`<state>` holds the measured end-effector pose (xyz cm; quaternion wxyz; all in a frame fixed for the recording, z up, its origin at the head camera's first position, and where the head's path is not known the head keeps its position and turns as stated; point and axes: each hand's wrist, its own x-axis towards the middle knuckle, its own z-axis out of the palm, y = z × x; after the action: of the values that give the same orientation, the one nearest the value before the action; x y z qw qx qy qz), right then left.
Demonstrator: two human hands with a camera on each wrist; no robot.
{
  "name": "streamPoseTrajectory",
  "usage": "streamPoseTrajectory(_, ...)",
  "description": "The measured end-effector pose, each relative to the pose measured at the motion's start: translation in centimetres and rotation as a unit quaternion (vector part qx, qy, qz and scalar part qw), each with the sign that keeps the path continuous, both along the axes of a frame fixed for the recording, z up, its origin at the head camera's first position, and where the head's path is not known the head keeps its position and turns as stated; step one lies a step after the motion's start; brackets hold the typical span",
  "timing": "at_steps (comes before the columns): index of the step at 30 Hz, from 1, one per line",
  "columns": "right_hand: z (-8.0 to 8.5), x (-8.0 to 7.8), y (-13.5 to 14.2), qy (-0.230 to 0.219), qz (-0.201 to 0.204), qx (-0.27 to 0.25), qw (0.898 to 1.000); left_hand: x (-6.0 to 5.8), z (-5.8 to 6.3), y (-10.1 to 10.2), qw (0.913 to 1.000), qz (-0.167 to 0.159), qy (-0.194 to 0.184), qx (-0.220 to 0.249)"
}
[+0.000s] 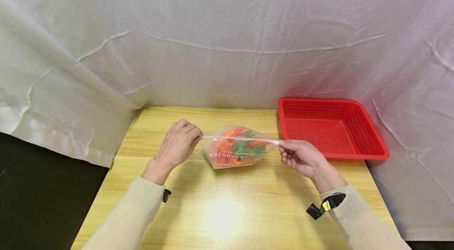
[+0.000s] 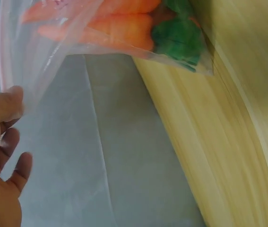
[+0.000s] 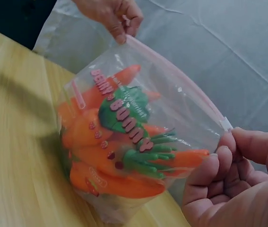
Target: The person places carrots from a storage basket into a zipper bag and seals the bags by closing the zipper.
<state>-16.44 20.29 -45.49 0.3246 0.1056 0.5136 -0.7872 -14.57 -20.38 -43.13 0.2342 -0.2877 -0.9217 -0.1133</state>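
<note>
A clear zipper bag point(image 1: 221, 159) with pink "Berry Bunny" lettering is stretched between my two hands, full of orange carrots point(image 3: 119, 179) with green tops. My left hand point(image 1: 180, 141) pinches one top corner of the bag between thumb and fingers. At the opposite corner my right hand point(image 1: 299, 157) pinches the end of the zip strip, right by the white slider point(image 3: 226, 124). The strip runs straight and taut from hand to hand. In the left wrist view, carrots point(image 2: 119, 30) show through the plastic above the table edge.
A red plastic basket point(image 1: 328, 155) with perforated walls stands at the back right of the wooden table point(image 1: 198, 218). Pale grey cloth point(image 1: 213, 73) hangs behind the table and along its sides. A dark area point(image 1: 42, 191) lies beyond the left edge.
</note>
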Motion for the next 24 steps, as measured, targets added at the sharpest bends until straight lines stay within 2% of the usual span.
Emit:
streamPoseTrajectory(3,0.0,-0.1,-0.2,0.0,-0.011,-0.015,1.0,-0.4,-0.2,-0.3,0.9993,-0.005,0.036,-0.001)
streamPoseTrajectory(6,0.1,-0.2,-0.5,0.014,-0.009,-0.006,1.0,-0.7,-0.5,-0.5,0.9977,-0.007,0.068,-0.005)
streamPoseTrajectory(11,0.1,-0.2,-1.1,0.018,-0.012,0.003,1.0,-1.0,-1.1,-0.5,0.9951,-0.002,0.098,-0.012)
streamPoseTrajectory(17,-0.2,-0.5,-1.9,-0.007,-0.053,-0.031,0.998,-1.3,-1.5,-0.3,0.9938,0.013,0.11,-0.006)
streamPoseTrajectory(24,-0.1,-0.7,-2.5,0.003,-0.069,-0.009,0.998,-1.2,-1.3,-0.4,0.9945,0.034,0.099,0.0)
